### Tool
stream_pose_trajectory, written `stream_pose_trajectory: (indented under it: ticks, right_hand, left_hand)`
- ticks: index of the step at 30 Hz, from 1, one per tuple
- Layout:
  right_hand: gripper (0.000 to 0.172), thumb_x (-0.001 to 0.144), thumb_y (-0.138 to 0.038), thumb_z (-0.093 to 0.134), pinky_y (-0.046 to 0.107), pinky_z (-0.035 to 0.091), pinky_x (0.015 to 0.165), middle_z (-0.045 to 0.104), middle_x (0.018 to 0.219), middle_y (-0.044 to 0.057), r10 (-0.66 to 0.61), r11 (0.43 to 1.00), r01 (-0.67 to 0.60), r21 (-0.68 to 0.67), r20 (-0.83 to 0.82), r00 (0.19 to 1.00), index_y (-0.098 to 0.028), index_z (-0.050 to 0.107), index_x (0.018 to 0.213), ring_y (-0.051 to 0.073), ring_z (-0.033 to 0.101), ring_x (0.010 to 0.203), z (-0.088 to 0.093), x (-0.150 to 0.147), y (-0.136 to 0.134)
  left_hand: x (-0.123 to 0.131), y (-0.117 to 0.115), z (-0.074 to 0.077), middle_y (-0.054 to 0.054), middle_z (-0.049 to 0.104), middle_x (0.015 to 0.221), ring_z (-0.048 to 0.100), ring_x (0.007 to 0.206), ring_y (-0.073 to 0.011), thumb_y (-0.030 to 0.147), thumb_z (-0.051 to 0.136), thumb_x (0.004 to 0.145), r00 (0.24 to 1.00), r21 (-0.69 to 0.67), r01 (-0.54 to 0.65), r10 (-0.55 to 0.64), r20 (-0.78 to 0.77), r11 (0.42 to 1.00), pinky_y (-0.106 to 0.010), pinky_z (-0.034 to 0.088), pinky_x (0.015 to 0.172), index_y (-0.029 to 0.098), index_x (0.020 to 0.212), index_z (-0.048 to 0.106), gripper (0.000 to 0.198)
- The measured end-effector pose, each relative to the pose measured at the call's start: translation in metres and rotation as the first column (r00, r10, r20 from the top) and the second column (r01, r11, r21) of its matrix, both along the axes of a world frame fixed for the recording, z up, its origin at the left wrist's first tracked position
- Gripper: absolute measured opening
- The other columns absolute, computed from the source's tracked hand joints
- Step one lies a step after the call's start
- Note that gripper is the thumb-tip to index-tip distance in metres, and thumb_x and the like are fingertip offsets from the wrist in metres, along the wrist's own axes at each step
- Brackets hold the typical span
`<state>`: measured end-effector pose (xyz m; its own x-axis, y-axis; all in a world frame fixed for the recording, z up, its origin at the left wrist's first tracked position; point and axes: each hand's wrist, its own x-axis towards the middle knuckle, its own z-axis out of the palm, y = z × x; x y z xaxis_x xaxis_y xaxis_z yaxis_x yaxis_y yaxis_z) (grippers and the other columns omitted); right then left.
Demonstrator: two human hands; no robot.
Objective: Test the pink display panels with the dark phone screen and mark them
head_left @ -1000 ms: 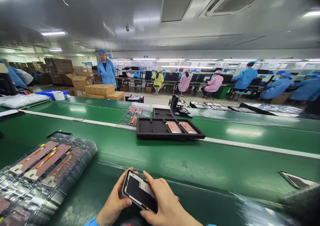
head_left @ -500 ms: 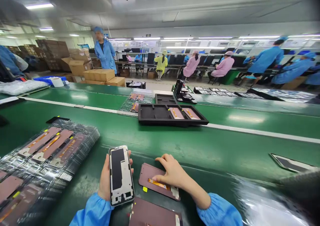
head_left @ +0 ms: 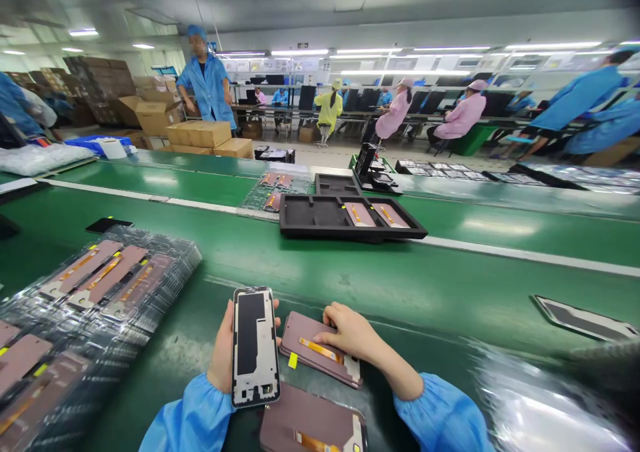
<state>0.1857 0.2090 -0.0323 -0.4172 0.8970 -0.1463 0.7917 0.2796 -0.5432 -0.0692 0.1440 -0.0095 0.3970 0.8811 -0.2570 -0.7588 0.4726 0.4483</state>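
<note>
My left hand (head_left: 223, 359) grips a phone frame (head_left: 254, 347) with a black centre and white border, holding it upright above the green belt. My right hand (head_left: 350, 332) rests on a mauve screen panel (head_left: 320, 359) with an orange flex strip that lies on the belt just right of the frame; the fingers curl over its top edge. A second mauve panel (head_left: 313, 429) lies nearer to me, below both hands. Both sleeves are blue.
Clear plastic trays (head_left: 95, 292) of mauve panels are stacked at the left. A black tray (head_left: 350, 219) with two panels sits across the belt, with more trays beyond. A dark panel (head_left: 580, 319) lies at the right. A person in blue (head_left: 205, 85) stands by cardboard boxes; seated workers line the back.
A second ago both hands held the frame together. Since then my right hand went down onto the mauve panel while my left hand turned the frame upright; the view tilted down.
</note>
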Motion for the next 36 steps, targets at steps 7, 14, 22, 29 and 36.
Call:
stream_pose_trajectory:
  ticks: [7,14,22,29,36]
  right_hand:
    - [0.037,0.071,-0.046,0.075,0.023,0.024,0.049,0.041,0.052,-0.009,-0.058,0.963,-0.033,-0.266,-0.326,0.944,-0.020,0.048,0.066,0.009,0.036,0.051,0.002,0.023,0.011]
    - [0.045,0.074,-0.055,0.069,0.023,0.049,0.055,0.069,0.077,0.000,-0.312,0.874,-0.094,-0.478,-0.697,0.645,-0.019,0.060,0.099,0.013,0.065,0.060,0.029,0.038,0.005]
    - [0.047,0.083,-0.024,0.063,0.041,0.058,0.082,0.073,0.106,0.008,-0.668,0.702,-0.300,-0.645,-0.743,0.036,-0.021,0.049,0.128,0.023,0.073,0.088,0.052,0.012,-0.024]
    - [0.049,0.085,-0.044,0.047,0.047,0.044,0.101,0.068,0.121,0.013,-0.644,0.681,-0.370,-0.632,-0.757,0.108,-0.017,0.057,0.124,0.028,0.061,0.117,0.066,0.011,-0.030]
    - [0.055,0.093,-0.057,0.036,0.049,0.048,0.095,0.069,0.118,0.013,-0.787,0.555,-0.388,-0.736,-0.616,0.044,-0.017,0.062,0.121,0.028,0.066,0.108,0.067,0.007,-0.039]
  left_hand:
    - [0.008,-0.006,0.006,-0.016,0.075,0.092,0.073,0.074,-0.0252,0.066,0.036,0.091,0.998,-0.021,0.053,-0.052,0.035,0.998,-0.028,0.056,0.058,0.006,0.125,0.061,0.074]
    - [0.012,-0.007,0.005,-0.014,0.073,0.099,0.072,0.076,-0.0251,0.055,0.046,0.092,0.994,-0.012,-0.108,0.108,-0.025,0.994,-0.033,0.057,0.059,0.016,0.135,0.053,0.058]
    - [0.015,-0.009,0.010,-0.013,0.071,0.104,0.071,0.078,-0.0268,0.045,0.047,0.094,0.951,0.005,-0.288,0.287,-0.114,0.958,-0.042,0.059,0.060,0.030,0.148,0.030,0.059]
    - [0.017,-0.007,0.004,-0.013,0.072,0.107,0.072,0.076,-0.0263,0.052,0.048,0.093,0.973,-0.029,-0.224,0.222,-0.060,0.974,-0.038,0.059,0.058,0.030,0.148,0.032,0.062]
    - [0.020,-0.009,0.005,-0.012,0.071,0.111,0.073,0.077,-0.0260,0.054,0.049,0.092,0.978,-0.042,-0.201,0.199,-0.056,0.979,-0.036,0.059,0.059,0.033,0.149,0.027,0.065]
